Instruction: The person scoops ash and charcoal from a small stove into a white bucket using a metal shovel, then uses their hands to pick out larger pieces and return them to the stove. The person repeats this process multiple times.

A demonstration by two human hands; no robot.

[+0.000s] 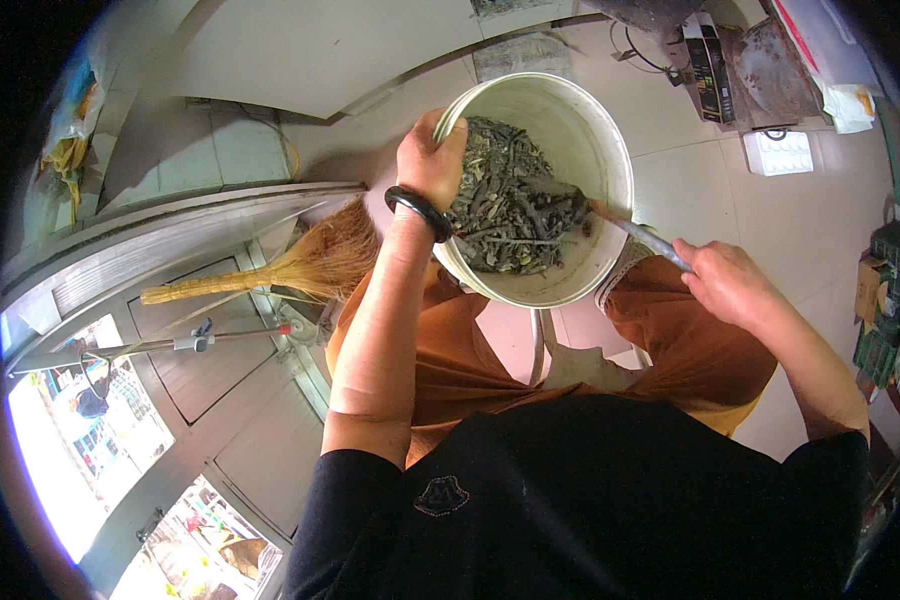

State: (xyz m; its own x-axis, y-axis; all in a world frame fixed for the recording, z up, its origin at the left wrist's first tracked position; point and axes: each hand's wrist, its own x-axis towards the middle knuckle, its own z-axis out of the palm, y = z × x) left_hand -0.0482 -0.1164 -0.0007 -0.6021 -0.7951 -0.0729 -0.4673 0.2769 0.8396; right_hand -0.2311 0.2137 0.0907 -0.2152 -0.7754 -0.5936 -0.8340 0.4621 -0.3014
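A white plastic bucket [596, 124] leans towards me between my knees, its mouth facing up. Dark, dry plant scraps [499, 195], shredded leaves and bits of stem by their look, lie heaped along its left side and bottom. My left hand [429, 154] grips the bucket's left rim, thumb inside and fingers around the outer wall. In my right hand [724, 281] is the grey handle of a tool [649, 241] that reaches over the right rim. The tool's dark head rests among the scraps, partly buried, so its exact kind is unclear.
A straw broom [300, 262] lies left of the bucket, beside a metal pole [232, 337] and a panelled door [225, 390]. On the tiled floor at right are a white tray [780, 153] and a black box [709, 75]. Green crates [881, 330] stand at far right.
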